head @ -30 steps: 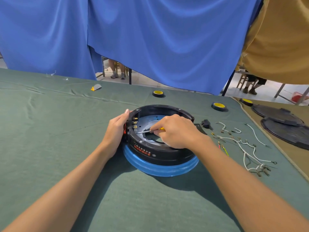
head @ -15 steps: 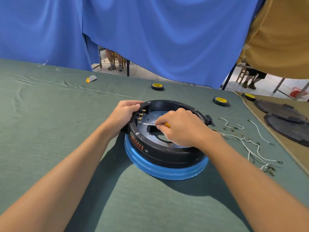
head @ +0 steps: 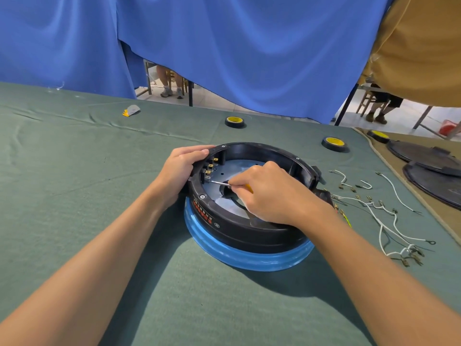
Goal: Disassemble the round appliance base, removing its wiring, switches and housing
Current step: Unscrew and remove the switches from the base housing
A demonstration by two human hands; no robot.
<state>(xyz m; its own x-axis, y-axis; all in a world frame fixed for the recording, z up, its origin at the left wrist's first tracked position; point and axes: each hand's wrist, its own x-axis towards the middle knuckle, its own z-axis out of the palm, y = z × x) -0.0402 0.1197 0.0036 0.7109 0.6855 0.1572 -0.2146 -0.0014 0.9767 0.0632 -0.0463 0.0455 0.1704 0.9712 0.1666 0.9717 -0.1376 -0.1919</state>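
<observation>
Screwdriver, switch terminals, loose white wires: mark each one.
Screwdriver [head: 219, 183]: head view, on its bare metal shaft.
Switch terminals [head: 210, 166]: head view, on one brass tab.
Loose white wires [head: 409, 247]: head view, where the strands bunch together, nearest the camera.

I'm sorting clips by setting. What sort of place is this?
Probably a makeshift workshop, a curtained-off disassembly station: a cloth-covered table, blue curtains hung as partitions, and loose wires and tape rolls around the opened base. Other people's legs show beyond the curtains.
</observation>
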